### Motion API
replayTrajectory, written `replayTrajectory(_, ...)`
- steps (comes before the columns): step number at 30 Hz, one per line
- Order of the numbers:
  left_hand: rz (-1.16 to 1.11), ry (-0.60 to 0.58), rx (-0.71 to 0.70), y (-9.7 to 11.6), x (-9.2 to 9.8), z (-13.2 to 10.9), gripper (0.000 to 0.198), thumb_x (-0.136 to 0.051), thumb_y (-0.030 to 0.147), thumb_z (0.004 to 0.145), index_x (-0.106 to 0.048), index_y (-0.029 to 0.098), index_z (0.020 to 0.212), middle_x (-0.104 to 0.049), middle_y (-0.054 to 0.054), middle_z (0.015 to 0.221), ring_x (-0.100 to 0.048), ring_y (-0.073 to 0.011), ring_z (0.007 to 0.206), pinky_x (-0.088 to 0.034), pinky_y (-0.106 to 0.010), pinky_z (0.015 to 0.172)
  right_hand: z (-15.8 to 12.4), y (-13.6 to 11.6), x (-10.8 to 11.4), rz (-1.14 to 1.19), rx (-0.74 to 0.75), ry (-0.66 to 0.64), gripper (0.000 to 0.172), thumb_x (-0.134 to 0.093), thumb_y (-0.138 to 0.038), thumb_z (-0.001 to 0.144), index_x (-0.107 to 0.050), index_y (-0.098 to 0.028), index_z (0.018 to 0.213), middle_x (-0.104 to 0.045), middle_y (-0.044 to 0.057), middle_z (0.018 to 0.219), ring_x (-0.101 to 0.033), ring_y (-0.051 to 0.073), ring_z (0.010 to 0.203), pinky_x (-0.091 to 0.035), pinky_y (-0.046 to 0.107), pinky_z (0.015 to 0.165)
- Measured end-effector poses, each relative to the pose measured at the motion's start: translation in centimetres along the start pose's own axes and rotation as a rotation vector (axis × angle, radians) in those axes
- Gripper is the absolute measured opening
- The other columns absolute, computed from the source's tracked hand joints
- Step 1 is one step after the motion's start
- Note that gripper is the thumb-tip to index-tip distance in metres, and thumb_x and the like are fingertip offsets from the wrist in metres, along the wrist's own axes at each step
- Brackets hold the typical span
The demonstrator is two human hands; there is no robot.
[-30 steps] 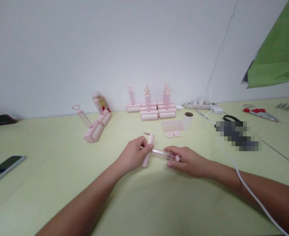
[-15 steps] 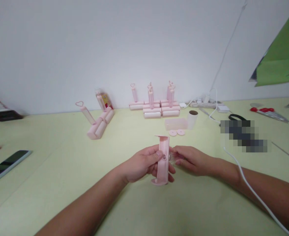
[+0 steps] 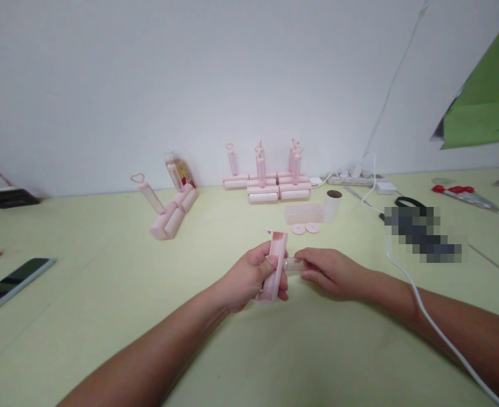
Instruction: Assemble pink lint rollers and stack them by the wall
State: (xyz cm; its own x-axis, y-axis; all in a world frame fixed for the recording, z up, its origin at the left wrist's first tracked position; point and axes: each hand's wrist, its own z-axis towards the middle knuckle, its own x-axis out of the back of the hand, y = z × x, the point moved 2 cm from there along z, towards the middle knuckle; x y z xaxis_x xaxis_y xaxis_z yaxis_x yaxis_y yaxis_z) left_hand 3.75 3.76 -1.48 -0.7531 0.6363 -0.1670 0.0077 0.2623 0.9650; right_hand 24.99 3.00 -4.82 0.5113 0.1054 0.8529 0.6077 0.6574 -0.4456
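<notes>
My left hand is closed around a pink curved lint roller cover, its thumb pressed on the hollow inner side. From the right, my right hand grips a clear plastic handle whose end meets the outer side of the cover; whether it is joined there I cannot tell. Just beyond the hands lie two pink discs, a translucent pink cover piece and a white roll with a brown core standing on end.
Several pink lint rollers stand by the wall, others at the left. A phone lies far left. Red-handled scissors, a power strip and a black loop are at the right; a white cable crosses my right forearm.
The pink cover has tilted and shifted slightly left with my left hand. More of the clear handle now shows between the cover and my right hand.
</notes>
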Motion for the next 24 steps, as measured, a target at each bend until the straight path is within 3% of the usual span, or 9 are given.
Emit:
replayTrajectory(3,0.005,0.097,-0.057,0.7,0.3,0.1,0.039,-0.06,0.052,0.087,-0.048,0.019,0.101,-0.063,0.0,0.068,-0.063,-0.0144,0.055,-0.047,-0.023,0.052,0.0,0.3,0.4,-0.025,-0.051,0.03,0.03,-0.049,-0.034,0.096,-0.057,-0.016,0.118,-0.068,0.01,0.099,-0.062,0.022,0.085,-0.046,0.032,0.076)
replayTrajectory(7,0.103,0.232,-0.068,1.6,2.0,0.1,0.032,-0.053,0.049,0.09,-0.048,0.02,0.101,-0.063,0.0,0.072,-0.063,-0.0157,0.057,-0.047,-0.025,0.054,0.1,1.3,0.8,-0.018,-0.161,0.103,0.03,-0.054,-0.034,0.093,-0.06,-0.018,0.116,-0.067,0.005,0.082,-0.06,0.019,0.073,-0.043,0.03,0.069)
replayTrajectory(9,0.376,0.266,-0.031,1.7,3.1,0.1,0.027,-0.051,0.046,0.089,-0.052,0.019,0.091,-0.063,-0.001,0.072,-0.061,-0.0161,0.059,-0.044,-0.025,0.054,0.1,1.6,0.8,0.039,-0.216,0.143,0.029,-0.055,-0.035,0.092,-0.061,-0.018,0.114,-0.064,0.002,0.075,-0.058,0.017,0.066,-0.041,0.028,0.064)
replayTrajectory(12,0.967,0.361,-0.024,1.4,4.4,0.3,0.025,-0.049,0.038,0.089,-0.059,0.018,0.079,-0.065,-0.004,0.073,-0.059,-0.018,0.066,-0.039,-0.027,0.058,0.1,1.7,0.6,0.11,-0.272,0.167,0.029,-0.057,-0.036,0.09,-0.059,-0.02,0.114,-0.063,0.0,0.072,-0.057,0.015,0.062,-0.04,0.026,0.061)
replayTrajectory(16,1.443,0.47,-0.047,0.6,4.9,0.9,0.029,-0.043,0.035,0.093,-0.068,0.021,0.093,-0.069,-0.009,0.088,-0.062,-0.0241,0.081,-0.042,-0.033,0.068,0.2,1.5,0.4,0.138,-0.307,0.15,0.029,-0.059,-0.036,0.089,-0.058,-0.021,0.113,-0.064,-0.001,0.073,-0.057,0.015,0.062,-0.039,0.026,0.06)
replayTrajectory(21,1.569,0.438,-0.098,0.5,4.8,1.2,0.029,-0.045,0.031,0.093,-0.069,0.019,0.102,-0.067,-0.012,0.095,-0.062,-0.0258,0.088,-0.046,-0.037,0.077,0.2,1.3,0.3,0.144,-0.31,0.129,0.028,-0.061,-0.033,0.086,-0.062,-0.02,0.111,-0.066,0.0,0.077,-0.058,0.016,0.065,-0.04,0.026,0.061)
replayTrajectory(24,1.571,0.456,-0.289,1.3,3.1,0.5,0.033,-0.046,0.023,0.091,-0.063,0.017,0.119,-0.062,-0.015,0.118,-0.058,-0.0275,0.107,-0.044,-0.041,0.091,0.3,0.7,0.2,0.196,-0.29,0.096,0.023,-0.061,-0.03,0.085,-0.066,-0.02,0.106,-0.064,0.0,0.075,-0.056,0.015,0.065,-0.04,0.026,0.061)
